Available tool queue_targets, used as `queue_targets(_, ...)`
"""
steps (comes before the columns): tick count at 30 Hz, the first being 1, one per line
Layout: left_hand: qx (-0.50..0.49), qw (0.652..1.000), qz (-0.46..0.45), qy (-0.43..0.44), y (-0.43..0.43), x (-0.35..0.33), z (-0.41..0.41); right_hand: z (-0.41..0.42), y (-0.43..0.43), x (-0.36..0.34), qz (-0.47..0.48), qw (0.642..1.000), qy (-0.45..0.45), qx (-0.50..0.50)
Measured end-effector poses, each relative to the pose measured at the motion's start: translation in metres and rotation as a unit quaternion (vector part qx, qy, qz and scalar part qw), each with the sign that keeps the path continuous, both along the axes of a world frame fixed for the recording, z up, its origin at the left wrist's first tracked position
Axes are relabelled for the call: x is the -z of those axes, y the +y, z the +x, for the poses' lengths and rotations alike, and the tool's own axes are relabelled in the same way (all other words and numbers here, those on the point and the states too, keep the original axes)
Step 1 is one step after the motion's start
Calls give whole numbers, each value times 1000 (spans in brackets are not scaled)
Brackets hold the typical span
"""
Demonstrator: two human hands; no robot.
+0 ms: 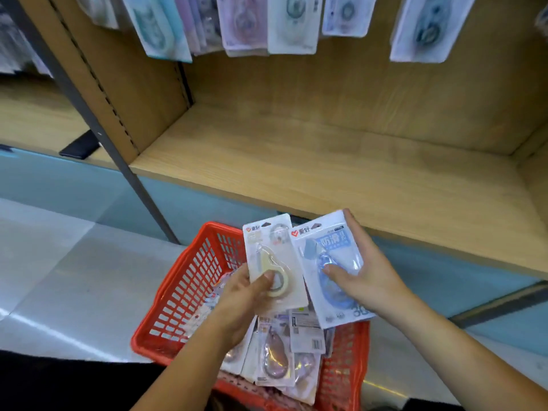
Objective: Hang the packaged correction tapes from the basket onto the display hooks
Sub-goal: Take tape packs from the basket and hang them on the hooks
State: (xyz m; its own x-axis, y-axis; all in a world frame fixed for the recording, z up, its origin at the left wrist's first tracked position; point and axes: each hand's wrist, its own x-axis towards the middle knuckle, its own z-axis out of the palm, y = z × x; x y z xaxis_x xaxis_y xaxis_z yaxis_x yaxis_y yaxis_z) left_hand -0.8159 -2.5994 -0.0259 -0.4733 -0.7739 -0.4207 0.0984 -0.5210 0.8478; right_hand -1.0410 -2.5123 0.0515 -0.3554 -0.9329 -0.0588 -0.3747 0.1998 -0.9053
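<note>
Left hand (246, 295) pinches cream-coloured carded correction tape pack (274, 262), right hand (364, 277) grips blue one (332, 262), both above red plastic basket (181, 292). Probably light, stiff, slick blister; hold card edges.

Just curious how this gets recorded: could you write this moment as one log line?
place: over basket | left hand: holds yellow pack | right hand: holds blue pack | status: neither hung yet
</note>
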Motion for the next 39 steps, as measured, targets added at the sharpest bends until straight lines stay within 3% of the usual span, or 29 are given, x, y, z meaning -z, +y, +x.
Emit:
queue_targets(8, 85, 992, -63, 73, 9, -95, 2, 6, 25, -72, -136, 985, -47, 96)
queue_targets(16, 100, 973, -167, 121, 28, -177, -20, 37, 24, -161, -275, 951, -103, 101)
queue_targets(21, 74, 965, -234, 96, 7, -220, -17, 44, 15, -206, -306, 945, -80, 82)
queue_targets(26, 54, 958, -250, 132, -13, -277, -22, 32, 1, -258, -278, 955, -95, 44)
queue_targets(32, 69, 949, -244, 189, -34, -357, -33, 6, -20, -334, -284, 958, -24, -14)
queue_targets(36, 47, 940, -303, 149, -55, -408, -51, -14, -43, -378, -328, 943, -7, 51)
queue_targets(39, 16, 921, -373, 116, -76, -438, -64, -20, -58, -410, -355, 924, 79, 116)
